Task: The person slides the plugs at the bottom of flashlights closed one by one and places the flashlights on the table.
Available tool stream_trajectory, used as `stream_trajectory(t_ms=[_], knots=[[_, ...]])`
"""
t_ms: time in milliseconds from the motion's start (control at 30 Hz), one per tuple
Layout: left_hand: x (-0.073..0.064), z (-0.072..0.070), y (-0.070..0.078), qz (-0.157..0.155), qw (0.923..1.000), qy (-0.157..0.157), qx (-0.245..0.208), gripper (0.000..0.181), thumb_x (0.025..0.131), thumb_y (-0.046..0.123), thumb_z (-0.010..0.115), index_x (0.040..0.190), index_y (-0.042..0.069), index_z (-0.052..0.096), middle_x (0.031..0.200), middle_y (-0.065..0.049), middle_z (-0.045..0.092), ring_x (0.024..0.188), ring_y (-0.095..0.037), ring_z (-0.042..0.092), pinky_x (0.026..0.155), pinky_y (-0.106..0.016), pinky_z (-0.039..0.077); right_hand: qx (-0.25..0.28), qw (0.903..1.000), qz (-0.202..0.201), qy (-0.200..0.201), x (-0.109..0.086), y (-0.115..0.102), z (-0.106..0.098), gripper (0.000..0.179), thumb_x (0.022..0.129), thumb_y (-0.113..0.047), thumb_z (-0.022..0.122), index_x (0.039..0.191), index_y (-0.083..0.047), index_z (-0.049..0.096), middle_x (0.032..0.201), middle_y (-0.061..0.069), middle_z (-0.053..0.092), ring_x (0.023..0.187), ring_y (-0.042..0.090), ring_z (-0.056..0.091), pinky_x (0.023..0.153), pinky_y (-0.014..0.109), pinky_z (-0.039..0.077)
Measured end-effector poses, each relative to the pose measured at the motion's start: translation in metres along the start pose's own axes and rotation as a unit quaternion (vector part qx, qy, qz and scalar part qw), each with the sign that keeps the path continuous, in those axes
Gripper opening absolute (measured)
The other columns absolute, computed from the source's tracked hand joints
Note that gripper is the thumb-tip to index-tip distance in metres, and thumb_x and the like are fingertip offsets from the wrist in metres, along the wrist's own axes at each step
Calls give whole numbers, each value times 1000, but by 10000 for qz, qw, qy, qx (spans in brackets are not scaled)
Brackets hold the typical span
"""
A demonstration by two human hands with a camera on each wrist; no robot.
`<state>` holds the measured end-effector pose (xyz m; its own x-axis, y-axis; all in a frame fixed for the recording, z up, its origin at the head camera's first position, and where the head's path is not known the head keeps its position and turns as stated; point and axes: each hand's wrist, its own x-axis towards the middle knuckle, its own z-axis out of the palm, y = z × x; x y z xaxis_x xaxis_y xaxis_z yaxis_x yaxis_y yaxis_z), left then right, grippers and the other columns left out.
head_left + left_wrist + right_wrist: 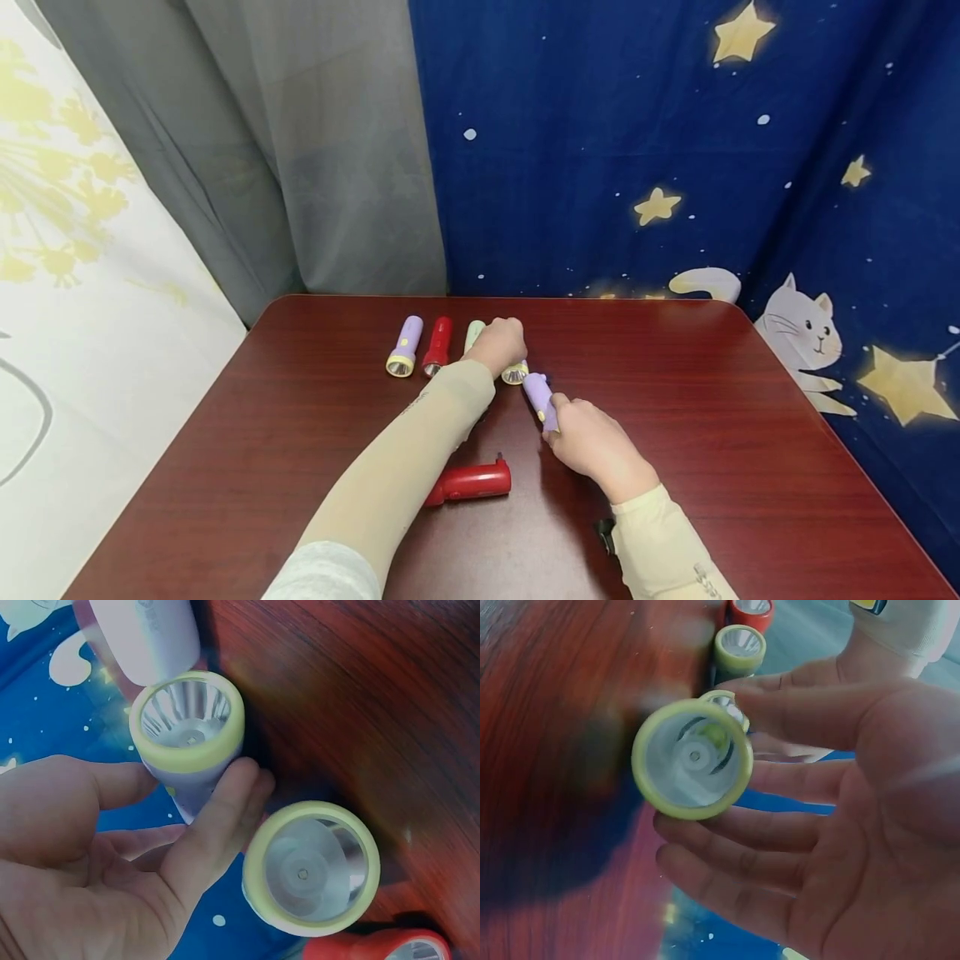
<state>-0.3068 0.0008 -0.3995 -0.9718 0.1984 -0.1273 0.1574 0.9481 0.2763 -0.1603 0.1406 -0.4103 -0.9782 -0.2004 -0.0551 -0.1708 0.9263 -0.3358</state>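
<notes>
My left hand (498, 343) pinches a purple flashlight (196, 784) with a yellow rim between thumb and fingers, at the right end of a row. Its lens end faces the near side of the table. My right hand (592, 440) grips another purple flashlight (538, 395) by its head end, its tail pointing toward the one in the left hand. In the right wrist view, this second flashlight's yellow rim (640, 761) faces the camera, thumb above and fingers below. A green flashlight (474, 332) with a yellow rim stands beside the left hand, partly hidden by it.
Further left in the row are a red flashlight (439, 340) and a purple flashlight (407, 340). Nearer, a larger red flashlight (474, 481) lies sideways, partly behind the left forearm. The dark red table (712, 433) ends at grey and blue curtains (570, 167).
</notes>
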Motion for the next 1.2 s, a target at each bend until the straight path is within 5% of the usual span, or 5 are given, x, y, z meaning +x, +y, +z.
stream_trajectory(t_ms=[367,567,867,1200], knots=[[3,1,-5,210,9994,-170,235,13,101,15,64,101,7,75,108,-13,77,87,-22,65,77,-33,56,293,9994,188,-28,2,-1,4,37,93,-19,78,115,5,61,88,17,69,72,26,63,74,45,57],[1,1,-7,79,9998,-131,95,14,101,16,65,108,6,73,112,-14,76,90,-23,64,80,-34,56,413,9985,348,90,1,3,0,33,94,-19,76,115,5,66,89,16,69,73,26,62,73,44,56],[3,8,-11,47,10000,-56,-51,16,101,17,65,110,5,72,106,-13,75,87,-22,65,80,-34,57,834,9946,547,277,-3,9,-8,51,98,-26,73,136,7,64,112,21,74,86,28,65,80,44,57],[3,8,-12,98,10000,10,-11,16,103,18,61,107,6,72,107,-13,75,86,-22,65,81,-35,57,912,9928,488,611,-4,12,-12,42,98,-24,70,129,5,69,108,20,76,84,28,65,79,45,56]])
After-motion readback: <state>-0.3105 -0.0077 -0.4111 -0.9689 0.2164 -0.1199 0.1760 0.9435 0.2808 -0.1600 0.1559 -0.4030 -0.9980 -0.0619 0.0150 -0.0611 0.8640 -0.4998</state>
